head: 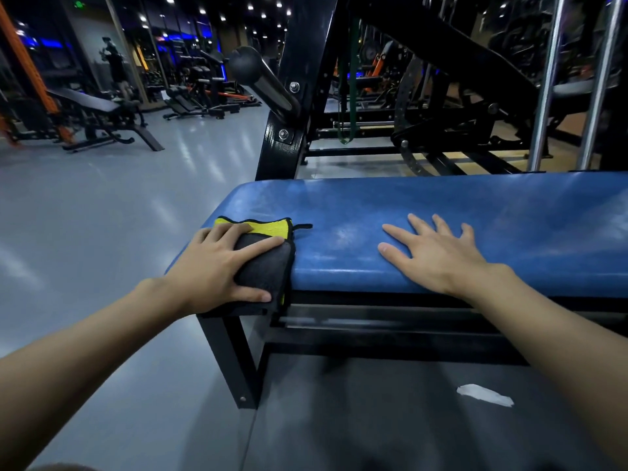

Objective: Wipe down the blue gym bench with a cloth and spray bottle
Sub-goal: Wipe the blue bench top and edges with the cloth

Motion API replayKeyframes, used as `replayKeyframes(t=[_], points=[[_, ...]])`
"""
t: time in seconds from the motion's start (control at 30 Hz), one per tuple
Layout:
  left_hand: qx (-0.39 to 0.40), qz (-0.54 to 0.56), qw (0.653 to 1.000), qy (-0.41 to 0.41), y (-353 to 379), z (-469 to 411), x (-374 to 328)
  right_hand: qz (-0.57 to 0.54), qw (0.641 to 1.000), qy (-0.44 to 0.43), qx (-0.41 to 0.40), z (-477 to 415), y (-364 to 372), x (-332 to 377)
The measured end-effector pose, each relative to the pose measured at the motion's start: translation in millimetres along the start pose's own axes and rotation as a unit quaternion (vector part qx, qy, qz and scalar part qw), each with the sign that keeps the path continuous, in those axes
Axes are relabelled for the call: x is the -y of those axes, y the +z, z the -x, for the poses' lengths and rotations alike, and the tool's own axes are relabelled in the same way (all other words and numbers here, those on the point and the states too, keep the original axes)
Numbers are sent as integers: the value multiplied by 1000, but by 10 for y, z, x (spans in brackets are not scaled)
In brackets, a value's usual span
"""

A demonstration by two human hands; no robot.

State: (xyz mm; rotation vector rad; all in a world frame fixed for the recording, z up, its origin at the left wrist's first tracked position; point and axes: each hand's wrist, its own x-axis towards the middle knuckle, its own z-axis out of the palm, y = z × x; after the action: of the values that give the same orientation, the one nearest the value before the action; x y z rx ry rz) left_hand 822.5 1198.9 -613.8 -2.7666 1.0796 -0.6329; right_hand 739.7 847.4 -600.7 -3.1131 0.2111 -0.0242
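The blue padded surface point(509, 215) ran across the middle of the head view, its vinyl scuffed and pale in patches. A grey and yellow cloth point(268, 270) lay folded over its near left corner, draped down the front edge, with a small black loop sticking out to the right. The left hand point(221, 266) lay on top of the cloth, its grip spread, with the fingers fairly straight across the fabric and the thumb along the front edge, pressing rather than pinching. The right hand point(438, 256) rested flat on the bare vinyl, well apart from the cloth, its grip spread wide and holding nothing.

A black steel leg point(234, 362) carried the left end. Close behind that end rose a machine's black upright point(289, 130) with a round-capped bar point(244, 64) jutting left. A green band point(350, 96) hung in the frame beyond, and two chrome rods point(547, 96) stood behind the far right edge. On the dark mat below lay a white scrap point(484, 395). Across the glossy grey floor point(102, 232) stood a black adjustable bench point(102, 107).
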Motion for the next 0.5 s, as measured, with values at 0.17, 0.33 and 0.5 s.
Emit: replayKeyframes(t=[0.17,0.33,0.5], points=[[-7,-5,1000,23,-40,-298,-525,-2,1000,1,1,-3,-16,6],[-15,1,999,41,-43,-454,-772,-1,1000,-16,23,-24,-67,-12],[11,10,997,73,-72,-413,-582,9,999,-53,10,-152,-220,-446]])
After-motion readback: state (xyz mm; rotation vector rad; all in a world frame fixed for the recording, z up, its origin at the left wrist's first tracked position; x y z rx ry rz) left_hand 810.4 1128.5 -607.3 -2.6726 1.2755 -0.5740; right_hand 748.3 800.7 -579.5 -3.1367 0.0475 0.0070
